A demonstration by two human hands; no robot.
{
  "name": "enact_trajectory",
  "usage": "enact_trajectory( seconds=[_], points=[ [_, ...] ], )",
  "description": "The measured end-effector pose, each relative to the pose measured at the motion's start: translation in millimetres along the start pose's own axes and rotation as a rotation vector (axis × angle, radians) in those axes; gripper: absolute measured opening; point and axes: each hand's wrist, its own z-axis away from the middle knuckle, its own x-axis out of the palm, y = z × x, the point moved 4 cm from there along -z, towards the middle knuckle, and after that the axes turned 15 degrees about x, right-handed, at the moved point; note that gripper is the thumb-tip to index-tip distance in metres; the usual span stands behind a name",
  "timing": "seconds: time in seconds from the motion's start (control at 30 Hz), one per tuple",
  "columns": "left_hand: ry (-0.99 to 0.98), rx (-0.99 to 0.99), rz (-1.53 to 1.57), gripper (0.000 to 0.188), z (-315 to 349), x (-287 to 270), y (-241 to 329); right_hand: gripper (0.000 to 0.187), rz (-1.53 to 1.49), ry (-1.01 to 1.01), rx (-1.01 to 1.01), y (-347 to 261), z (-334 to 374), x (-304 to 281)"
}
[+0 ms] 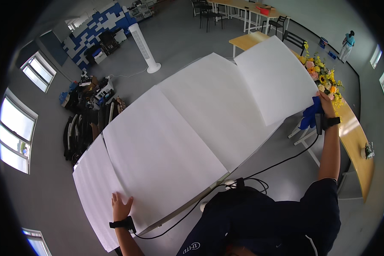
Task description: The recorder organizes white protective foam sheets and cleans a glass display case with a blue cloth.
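Several wide white sheets (158,158) lie side by side over a long table whose edge (192,200) shows beneath them. My left hand (122,207) rests on the near left part of this covering, open with its fingers spread. At the far right, a white sheet (277,81) is raised at an angle over the others. My right hand (326,104) is closed at its right corner; the fingertips are partly hidden. A crumpled blue cloth (310,113) hangs right beside that hand; whether the hand touches it I cannot tell. Both wrists wear black bands.
A black cable (281,162) runs between my wrists past my waist. Beyond the right hand are a yellow and orange flower arrangement (324,77) and a curved wooden table (356,136). A white tower fan (144,49) stands behind; piled gear (94,111) lies left. Another person (347,46) stands far right.
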Motion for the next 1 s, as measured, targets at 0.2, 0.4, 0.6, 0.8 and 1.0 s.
enact_trajectory(
  seconds=[0.2, 0.4, 0.6, 0.8, 1.0],
  points=[
    [-0.039, 0.035, 0.092, 0.062, -5, 2, -4, 0.025, 0.280, 0.022, 0.038, 67, -99, -78],
    [-0.087, 0.046, 0.037, 0.048, -9, -2, 9, 0.025, 0.641, 0.200, -0.049, 60, -141, -111],
    [-0.093, -0.024, -0.035, 0.053, -9, 4, 9, 0.029, 0.762, 0.291, -0.014, 44, -153, -88],
    [-0.171, -0.072, 0.037, 0.053, -4, -6, 21, 0.030, 0.907, 0.273, -0.020, 44, -176, -53],
    [-0.046, -0.071, -0.034, 0.056, 7, 27, -41, 0.027, 0.787, 0.304, 0.075, 66, -192, -60]
  ],
)
